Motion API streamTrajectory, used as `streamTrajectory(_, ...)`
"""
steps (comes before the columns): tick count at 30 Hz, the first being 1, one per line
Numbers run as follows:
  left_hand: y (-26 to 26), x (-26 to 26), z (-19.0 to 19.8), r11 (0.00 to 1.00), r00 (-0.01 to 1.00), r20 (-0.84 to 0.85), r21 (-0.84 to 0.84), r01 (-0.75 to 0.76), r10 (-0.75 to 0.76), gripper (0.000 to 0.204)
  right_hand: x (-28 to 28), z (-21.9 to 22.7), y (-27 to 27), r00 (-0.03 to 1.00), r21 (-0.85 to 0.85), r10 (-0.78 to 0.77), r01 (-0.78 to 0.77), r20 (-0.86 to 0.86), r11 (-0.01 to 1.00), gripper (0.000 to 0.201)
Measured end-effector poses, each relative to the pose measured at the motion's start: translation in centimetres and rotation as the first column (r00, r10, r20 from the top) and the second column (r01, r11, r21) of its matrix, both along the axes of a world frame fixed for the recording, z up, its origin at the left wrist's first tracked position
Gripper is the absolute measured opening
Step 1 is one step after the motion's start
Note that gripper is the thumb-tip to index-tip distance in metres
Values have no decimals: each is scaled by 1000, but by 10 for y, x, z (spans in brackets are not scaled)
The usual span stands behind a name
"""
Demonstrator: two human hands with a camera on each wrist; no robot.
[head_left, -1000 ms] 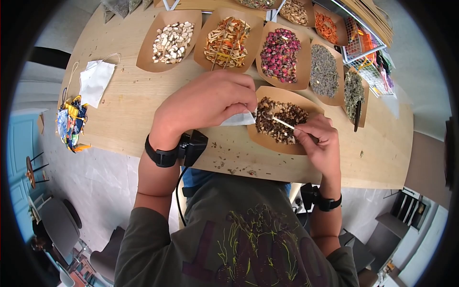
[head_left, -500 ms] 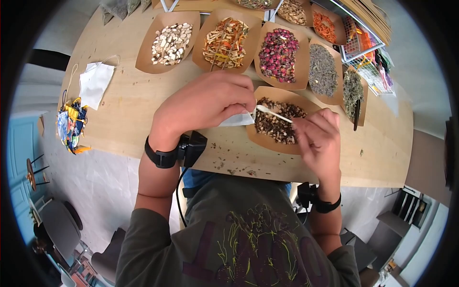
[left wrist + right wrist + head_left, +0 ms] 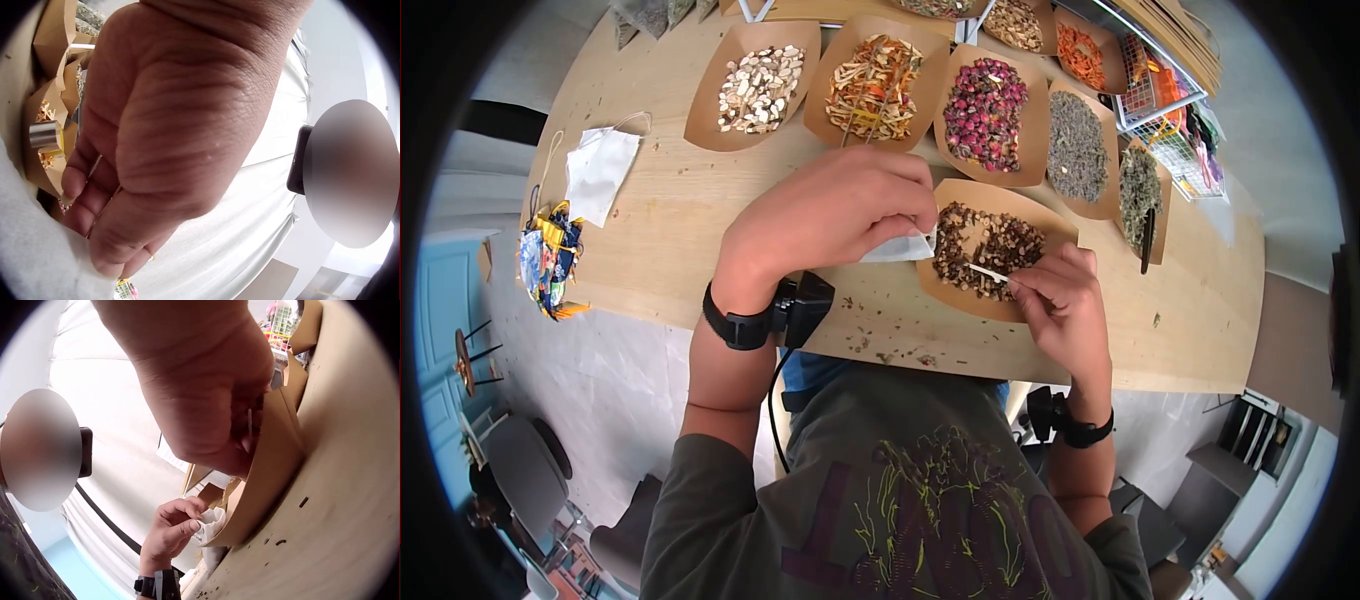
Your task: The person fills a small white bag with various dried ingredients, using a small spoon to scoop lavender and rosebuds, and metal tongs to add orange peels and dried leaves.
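Note:
In the head view my left hand (image 3: 845,205) pinches a small white pouch (image 3: 897,249) by its mouth, at the left edge of a brown paper tray (image 3: 1055,232). Chopped dark and light-brown dried pieces (image 3: 1012,240) fill that tray, apart from a bare patch. My right hand (image 3: 1060,295) pinches the handle of a small white spoon (image 3: 988,272), its tip among the pieces. The left wrist view has the pouch (image 3: 44,244) large and close beside the thumb. In the right wrist view the tray's wall (image 3: 269,481) hides the spoon's tip.
Behind stand paper trays of pale slices (image 3: 762,90), mixed peel with metal tongs (image 3: 875,88), rosebuds (image 3: 988,115), lavender-grey buds (image 3: 1079,145) and green herbs (image 3: 1140,185). White pouches (image 3: 603,168) and a colourful bundle (image 3: 552,255) lie left. Crumbs dot the front edge.
The spoon went from the tray up to the pouch's mouth, then back down among the pieces. A bare patch now shows in the tray. My left hand stays in place with the pouch.

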State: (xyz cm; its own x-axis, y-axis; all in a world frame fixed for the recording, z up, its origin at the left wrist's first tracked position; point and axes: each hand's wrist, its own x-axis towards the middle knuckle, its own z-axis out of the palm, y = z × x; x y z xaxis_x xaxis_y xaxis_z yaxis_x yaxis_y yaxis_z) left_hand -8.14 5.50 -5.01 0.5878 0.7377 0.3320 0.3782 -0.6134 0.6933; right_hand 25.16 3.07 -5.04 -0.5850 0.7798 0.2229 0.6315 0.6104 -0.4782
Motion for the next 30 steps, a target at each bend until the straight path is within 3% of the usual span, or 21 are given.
streamTrajectory(11,0,2,-1,1000,1000,26,14,-4,4,7,7,-9,5,994,-114,-39,27,-105,993,8)
streamTrajectory(18,0,2,2,1000,1000,11,8,5,-5,7,-4,6,10,980,-102,-47,28,-191,994,9)
streamTrajectory(21,1,1,4,1000,1000,-14,-9,15,-15,8,-22,14,9,990,-54,-55,49,-129,997,9)
streamTrajectory(24,1,0,3,999,999,-29,-24,23,-24,10,-33,16,9,995,190,88,-80,-35,978,16)
streamTrajectory(28,0,0,2,1000,1000,-21,-1,9,-9,9,-15,18,17,999,268,-50,50,-8,962,24)
streamTrajectory(30,0,1,3,1000,1000,-20,-9,16,-16,9,-8,11,20,1000,233,-27,23,12,972,24)
